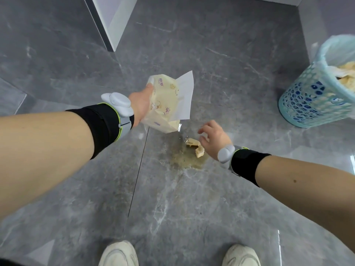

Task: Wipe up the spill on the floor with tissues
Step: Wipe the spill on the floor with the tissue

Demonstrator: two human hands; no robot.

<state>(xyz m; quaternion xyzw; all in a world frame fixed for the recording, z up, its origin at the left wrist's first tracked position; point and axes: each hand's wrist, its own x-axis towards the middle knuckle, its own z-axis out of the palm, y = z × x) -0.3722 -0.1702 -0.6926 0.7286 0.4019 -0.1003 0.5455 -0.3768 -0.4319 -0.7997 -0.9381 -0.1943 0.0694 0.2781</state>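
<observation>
A yellowish spill [187, 159] spreads on the grey tiled floor in the middle of the view. A crumpled, soaked tissue [196, 147] lies at its upper right edge. My right hand [214, 141] hovers just right of that tissue with fingers apart, touching or nearly touching it. My left hand [141, 106] is raised above the floor and grips a pale yellow tissue pack [165, 104], from which a white sheet [185, 98] sticks out to the right.
A light blue perforated waste basket [315, 100] with a bag liner stands at the right, holding used tissues. A white panel edge [113, 22] rises at the top left. My two white shoes [119, 254] stand at the bottom.
</observation>
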